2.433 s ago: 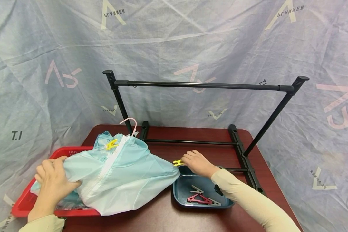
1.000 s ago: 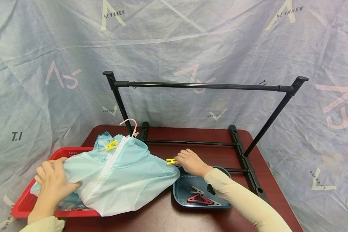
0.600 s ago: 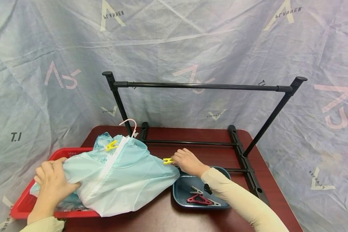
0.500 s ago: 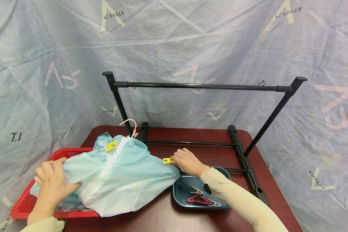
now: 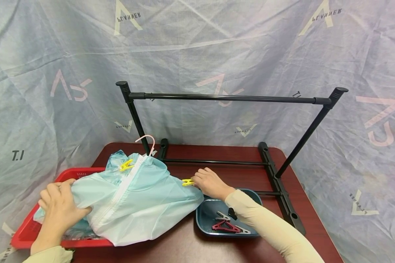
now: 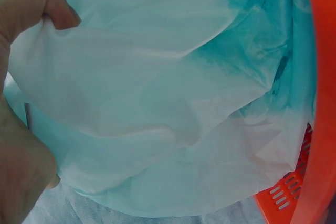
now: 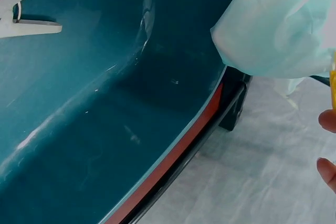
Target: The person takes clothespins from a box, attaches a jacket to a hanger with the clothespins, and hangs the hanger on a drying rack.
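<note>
A pale blue jacket (image 5: 151, 204), draped across a red basket (image 5: 23, 237) and the counter (image 5: 177, 250), was gripped by the left hand (image 5: 57, 208), apparently to steady it, while a yellow clip (image 5: 187, 182) was pinched at its edge by the right hand (image 5: 210, 183).

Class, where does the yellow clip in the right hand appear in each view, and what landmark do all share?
Head: the yellow clip is below centre, in the right hand.
Left wrist: not in it.
Right wrist: right edge, partly cut off.
Shared landmark: the jacket.
</note>
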{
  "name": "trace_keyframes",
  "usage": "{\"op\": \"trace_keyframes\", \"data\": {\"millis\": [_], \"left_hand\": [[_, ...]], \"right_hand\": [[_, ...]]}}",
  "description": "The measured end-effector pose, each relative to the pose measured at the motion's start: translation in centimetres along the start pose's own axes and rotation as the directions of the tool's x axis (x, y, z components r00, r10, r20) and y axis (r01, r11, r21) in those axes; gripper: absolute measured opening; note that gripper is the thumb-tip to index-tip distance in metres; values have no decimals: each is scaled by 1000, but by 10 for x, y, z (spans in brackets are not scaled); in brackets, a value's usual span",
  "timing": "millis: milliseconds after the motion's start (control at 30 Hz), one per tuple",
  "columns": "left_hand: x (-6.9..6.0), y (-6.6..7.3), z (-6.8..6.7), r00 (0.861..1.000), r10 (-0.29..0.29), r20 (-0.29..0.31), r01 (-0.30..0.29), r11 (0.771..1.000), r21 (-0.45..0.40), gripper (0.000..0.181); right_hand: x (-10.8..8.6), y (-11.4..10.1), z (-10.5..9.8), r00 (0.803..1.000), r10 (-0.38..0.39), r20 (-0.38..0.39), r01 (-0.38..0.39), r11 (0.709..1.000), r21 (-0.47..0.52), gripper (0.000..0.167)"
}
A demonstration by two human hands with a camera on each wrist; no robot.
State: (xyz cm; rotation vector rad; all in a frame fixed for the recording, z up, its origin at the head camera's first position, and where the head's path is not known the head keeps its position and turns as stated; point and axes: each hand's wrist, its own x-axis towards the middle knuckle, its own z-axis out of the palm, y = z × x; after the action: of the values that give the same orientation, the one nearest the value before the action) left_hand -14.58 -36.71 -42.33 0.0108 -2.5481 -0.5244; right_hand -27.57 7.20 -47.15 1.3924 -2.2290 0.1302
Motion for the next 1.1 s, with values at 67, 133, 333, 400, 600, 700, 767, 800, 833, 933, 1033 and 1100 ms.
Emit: {"op": "trace_keyframes", "data": {"millis": [67,133,333,400,600,700,767,800,833,933,1033,1100], "left_hand": [[0,0,0,1000,2,-2,-2,1000,-2,94],[0,0,0,1000,5,-5,-5,1000,-3,93],[1,-1,0,1000,11,-13,-11,1000,-3,93],[1,-1,1,1000,10,-9,-10,1000,-1,94],[1,-2,2,1000,13,-8,-13,1000,0,94],[1,-2,2,1000,15,-10,-15,1000,-3,93],[1,-2,2,1000,14,-10,-14,1000,-3,93],[1,-2,1,1000,14,-12,-14,1000,-5,93],[1,-2,1,1000,13,-10,-13,1000,-5,93],[1,-1,1,1000,10,-7,-10,1000,-6,93],[1,-1,1,1000,7,-1,-7,1000,-7,93],[1,-1,1,1000,7,1,-7,1000,-8,93]], "right_hand": [[2,-1,-1,1000,-1,0,1,1000,-4,13],[3,-1,0,1000,-2,3,2,1000,-8,13],[6,-3,3,1000,1,20,0,1000,-7,13],[6,-3,3,1000,2,29,-2,1000,-7,13],[8,-4,3,999,6,34,-5,1000,-16,12],[9,-5,1,1000,8,30,-8,1000,-12,12],[10,-5,1,999,12,29,-12,1000,-5,12],[10,-6,0,999,14,29,-14,1000,-2,12],[10,-6,0,999,16,31,-16,1000,-1,13],[11,-6,0,999,23,36,-23,1000,-1,14],[11,-6,0,999,29,41,-29,1000,-2,15],[10,-6,1,999,32,43,-32,999,-2,15]]}}
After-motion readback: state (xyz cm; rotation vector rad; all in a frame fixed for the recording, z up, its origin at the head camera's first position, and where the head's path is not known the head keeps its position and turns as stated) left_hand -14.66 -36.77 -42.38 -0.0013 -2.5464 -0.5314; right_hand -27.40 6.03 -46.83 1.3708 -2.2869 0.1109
